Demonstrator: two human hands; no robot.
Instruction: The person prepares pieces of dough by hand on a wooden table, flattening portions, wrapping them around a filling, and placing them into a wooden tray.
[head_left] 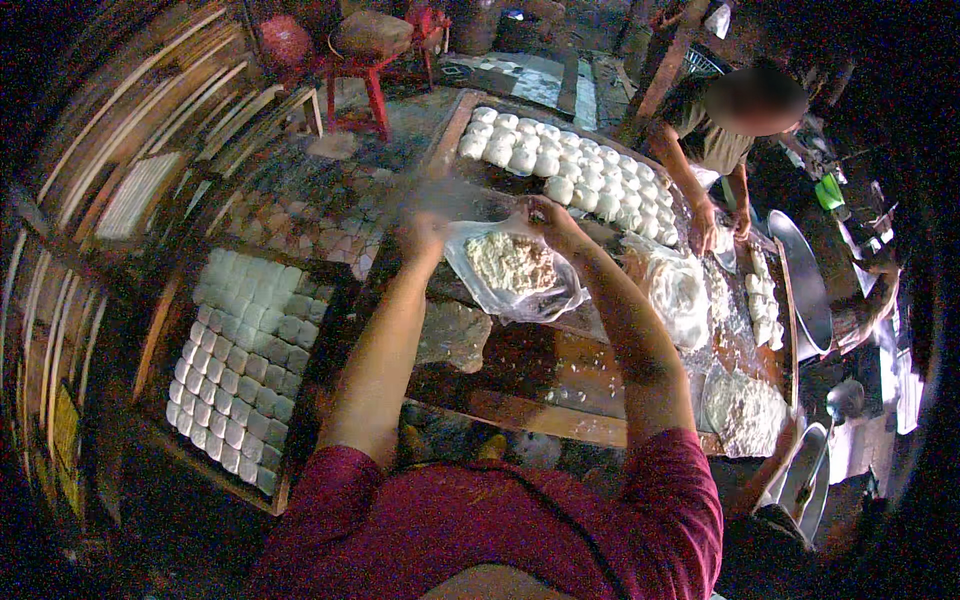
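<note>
Bag: clear plastic, crumbly pale dough inside; both hands gripping top edge.

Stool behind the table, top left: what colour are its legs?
Red; the stool shows best in the head view.

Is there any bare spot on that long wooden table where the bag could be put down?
Yes: the bare wood beneath the clear bag of dough, held up by the left hand and right hand, bordered by the near edge and the flour pile. It is crowded farther off: rows of dough balls, a lump in plastic, and another person's hands.
</note>
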